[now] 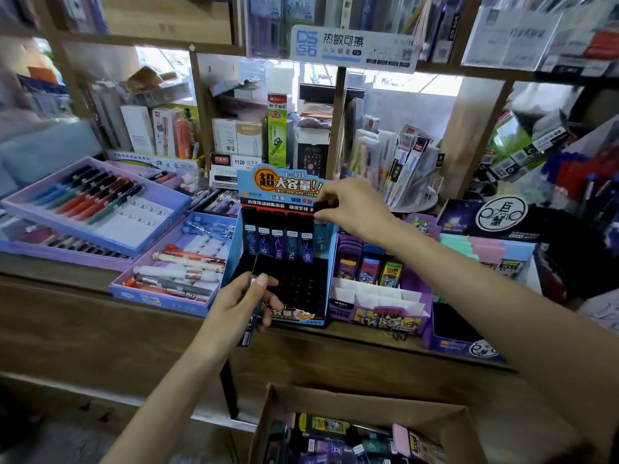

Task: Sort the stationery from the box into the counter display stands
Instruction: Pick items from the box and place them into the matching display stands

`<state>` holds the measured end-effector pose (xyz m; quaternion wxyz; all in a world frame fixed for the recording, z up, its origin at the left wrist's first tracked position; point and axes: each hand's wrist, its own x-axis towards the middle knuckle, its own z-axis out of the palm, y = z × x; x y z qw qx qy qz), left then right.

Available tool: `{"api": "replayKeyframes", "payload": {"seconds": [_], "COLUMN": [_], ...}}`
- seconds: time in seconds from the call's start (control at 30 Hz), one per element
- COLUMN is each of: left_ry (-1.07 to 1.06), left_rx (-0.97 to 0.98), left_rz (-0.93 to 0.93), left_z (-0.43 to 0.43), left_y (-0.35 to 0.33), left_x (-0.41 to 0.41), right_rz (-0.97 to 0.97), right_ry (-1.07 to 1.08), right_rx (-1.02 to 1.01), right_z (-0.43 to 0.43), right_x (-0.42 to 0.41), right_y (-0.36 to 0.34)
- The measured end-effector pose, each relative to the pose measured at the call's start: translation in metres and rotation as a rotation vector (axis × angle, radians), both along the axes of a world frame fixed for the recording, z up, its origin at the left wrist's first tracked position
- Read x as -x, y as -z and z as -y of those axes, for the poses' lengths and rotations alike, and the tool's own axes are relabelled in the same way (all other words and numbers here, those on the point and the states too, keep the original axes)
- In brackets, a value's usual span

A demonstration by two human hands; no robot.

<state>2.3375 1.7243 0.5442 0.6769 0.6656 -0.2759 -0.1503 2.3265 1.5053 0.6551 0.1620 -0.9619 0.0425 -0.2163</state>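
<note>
Now our right hand [351, 209] pinches a case [324, 206] at the stand's [278, 180] one o'clock; our left hand [239, 308] grips more cases [260, 266] at seven.

1. Pretty clearly a stationery shop: the wooden counter [100, 313] was lined with retail displays, like the blue lead-refill stand [268, 182] marked 24PCS.
2. Purple pen trays [117, 229] sat far left.
3. Shelves [150, 43] behind were crammed with boxed stock, under a brand sign [351, 45].
</note>
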Motion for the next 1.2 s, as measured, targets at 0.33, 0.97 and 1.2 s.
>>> {"api": "replayKeyframes", "payload": {"seconds": [0.33,0.97,1.2], "left_ry": [0.010,0.017,0.024], "left_rx": [0.025,0.012,0.021], "left_rz": [0.006,-0.004,-0.008], "left_z": [0.001,-0.001,0.001], "left_y": [0.002,0.004,0.002], "left_x": [-0.001,0.000,0.000], "right_rz": [-0.048,-0.058,-0.082], "right_ry": [0.059,0.054,0.084], "right_rx": [-0.007,-0.030,0.022], "right_z": [0.008,0.010,0.007], "right_x": [-0.004,-0.008,-0.011], "right_y": [0.018,0.017,0.019]}}
